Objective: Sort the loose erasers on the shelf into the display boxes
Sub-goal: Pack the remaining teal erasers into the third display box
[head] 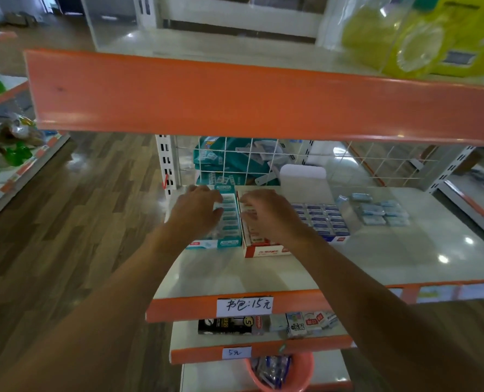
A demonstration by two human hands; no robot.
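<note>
1. Risk: the loose erasers point(376, 212) lie well apart to the right, while both hands work over the boxes; a careless sweep could nudge the packed rows out of line.
2. The left hand point(197, 212) rests spread over the teal display box point(226, 222); the right hand point(266, 213) hovers over the red display box point(259, 244). Whether either holds an eraser cannot be told.
3. The erasers look small, pale blue, wrapped and stacked unevenly on the shelf point(405, 256).
</note>
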